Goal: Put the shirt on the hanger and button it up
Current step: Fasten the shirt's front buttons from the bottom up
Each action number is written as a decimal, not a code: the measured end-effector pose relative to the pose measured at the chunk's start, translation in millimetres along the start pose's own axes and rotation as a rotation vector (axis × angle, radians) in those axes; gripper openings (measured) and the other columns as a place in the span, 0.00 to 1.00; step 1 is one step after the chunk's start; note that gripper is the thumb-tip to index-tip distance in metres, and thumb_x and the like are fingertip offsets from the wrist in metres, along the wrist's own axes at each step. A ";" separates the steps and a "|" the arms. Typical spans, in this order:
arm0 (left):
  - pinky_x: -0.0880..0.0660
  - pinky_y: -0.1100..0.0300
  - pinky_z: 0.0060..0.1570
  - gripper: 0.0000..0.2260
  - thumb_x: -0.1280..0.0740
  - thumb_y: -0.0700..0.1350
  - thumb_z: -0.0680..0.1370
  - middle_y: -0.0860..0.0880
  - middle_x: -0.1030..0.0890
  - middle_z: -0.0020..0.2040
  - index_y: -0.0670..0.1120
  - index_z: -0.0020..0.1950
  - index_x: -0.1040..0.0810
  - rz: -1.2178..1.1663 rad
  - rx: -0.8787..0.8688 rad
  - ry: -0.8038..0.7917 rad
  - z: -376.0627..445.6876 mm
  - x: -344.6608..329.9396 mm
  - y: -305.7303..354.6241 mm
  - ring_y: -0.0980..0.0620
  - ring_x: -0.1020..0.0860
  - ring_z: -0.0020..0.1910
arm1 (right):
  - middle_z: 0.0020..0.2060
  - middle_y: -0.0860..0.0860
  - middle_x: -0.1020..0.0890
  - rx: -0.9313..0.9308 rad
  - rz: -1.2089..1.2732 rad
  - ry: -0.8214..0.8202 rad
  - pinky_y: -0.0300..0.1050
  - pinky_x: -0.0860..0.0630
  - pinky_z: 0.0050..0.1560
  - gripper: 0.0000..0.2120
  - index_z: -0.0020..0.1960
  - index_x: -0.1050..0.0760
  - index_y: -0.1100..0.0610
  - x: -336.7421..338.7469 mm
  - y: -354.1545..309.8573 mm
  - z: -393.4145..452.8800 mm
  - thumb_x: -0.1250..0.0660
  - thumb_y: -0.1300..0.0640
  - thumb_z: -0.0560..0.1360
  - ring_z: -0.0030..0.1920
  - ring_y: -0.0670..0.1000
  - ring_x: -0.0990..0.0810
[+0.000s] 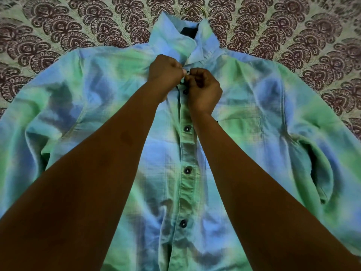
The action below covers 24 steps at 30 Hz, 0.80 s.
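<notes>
A blue-and-green tie-dyed shirt [254, 106] lies face up on a bed, collar away from me. Several dark buttons [187, 128] run down its closed front placket. My left hand [164, 73] and my right hand [203, 89] meet just below the collar, fingers curled, each pinching the placket edge at the top of the button row. Whatever sits between the fingertips is hidden. At the neck opening a dark patch [190, 31] shows inside the collar; a thin curved hanger hook [202, 11] seems to poke out above it.
A patterned bedspread [58, 32] with dark maroon fan motifs on pale green covers the surface all round the shirt. The sleeves spread to the left and right edges of the view. A chest pocket [242, 128] sits right of the placket.
</notes>
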<state>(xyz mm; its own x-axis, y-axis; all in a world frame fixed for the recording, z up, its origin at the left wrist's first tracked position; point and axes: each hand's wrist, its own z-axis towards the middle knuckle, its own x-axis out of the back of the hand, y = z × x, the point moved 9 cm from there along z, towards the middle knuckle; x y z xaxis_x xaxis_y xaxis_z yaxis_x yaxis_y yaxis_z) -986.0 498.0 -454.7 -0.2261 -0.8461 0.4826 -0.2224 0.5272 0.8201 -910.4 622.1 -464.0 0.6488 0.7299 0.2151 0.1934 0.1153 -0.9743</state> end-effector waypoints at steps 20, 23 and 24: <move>0.24 0.64 0.29 0.11 0.31 0.39 0.74 0.43 0.25 0.32 0.44 0.33 0.27 -0.086 0.042 -0.164 -7.3 1.9 7.0 0.52 0.27 0.27 | 0.25 0.53 0.22 -0.183 0.032 -0.185 0.52 0.25 0.37 0.16 0.25 0.26 0.52 -8.8 1.5 9.7 0.30 0.51 0.70 0.29 0.51 0.25; 0.25 0.64 0.28 0.09 0.32 0.40 0.75 0.44 0.25 0.33 0.42 0.35 0.25 -0.065 0.092 -0.197 -6.5 2.5 10.5 0.52 0.28 0.28 | 0.26 0.52 0.25 -0.208 0.042 -0.247 0.55 0.25 0.42 0.15 0.27 0.28 0.52 -12.6 8.3 14.6 0.33 0.58 0.72 0.34 0.54 0.26; 0.26 0.66 0.27 0.08 0.33 0.40 0.75 0.45 0.25 0.33 0.42 0.35 0.25 -0.062 0.116 -0.221 -7.1 1.6 12.3 0.53 0.29 0.28 | 0.25 0.51 0.27 -0.217 0.060 -0.233 0.52 0.28 0.40 0.16 0.27 0.29 0.52 -10.9 11.0 15.5 0.33 0.60 0.72 0.33 0.53 0.28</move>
<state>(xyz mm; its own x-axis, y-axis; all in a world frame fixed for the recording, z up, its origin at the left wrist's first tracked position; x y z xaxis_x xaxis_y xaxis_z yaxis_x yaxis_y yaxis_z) -982.4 502.6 -441.7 -0.4077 -0.8462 0.3431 -0.3464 0.4910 0.7993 -926.8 625.9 -478.0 0.4826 0.8686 0.1124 0.3285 -0.0605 -0.9426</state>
